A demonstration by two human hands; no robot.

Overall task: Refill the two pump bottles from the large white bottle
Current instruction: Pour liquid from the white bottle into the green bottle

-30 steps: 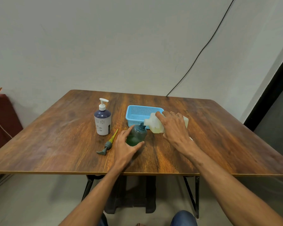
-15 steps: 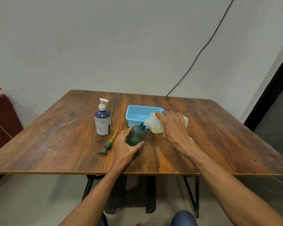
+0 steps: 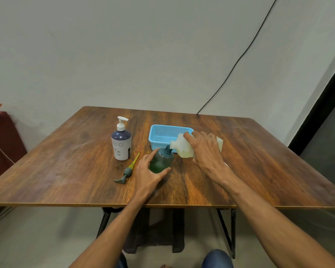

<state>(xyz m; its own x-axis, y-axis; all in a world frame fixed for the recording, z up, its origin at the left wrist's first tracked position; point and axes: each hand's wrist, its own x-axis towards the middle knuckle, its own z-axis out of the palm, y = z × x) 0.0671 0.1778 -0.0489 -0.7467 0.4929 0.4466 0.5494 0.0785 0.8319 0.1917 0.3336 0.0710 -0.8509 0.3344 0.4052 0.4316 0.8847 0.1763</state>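
Observation:
A dark green pump bottle (image 3: pixel 161 159) stands on the wooden table (image 3: pixel 70 167) with its pump off; my left hand (image 3: pixel 148 174) wraps around its lower body. The large white bottle (image 3: pixel 182 148) is tipped on its side in my right hand (image 3: pixel 206 150), its open neck right at the green bottle's mouth. The green bottle's grey pump with a yellow tube (image 3: pixel 127 170) lies on the table to the left. A purple and white pump bottle (image 3: pixel 121 142) stands upright further left with its white pump on.
A light blue plastic basket (image 3: pixel 163 134) sits just behind the two held bottles. A black cable (image 3: pixel 238 60) runs down the wall to the table's far edge. A dark red object (image 3: pixel 2 140) stands off the table at left.

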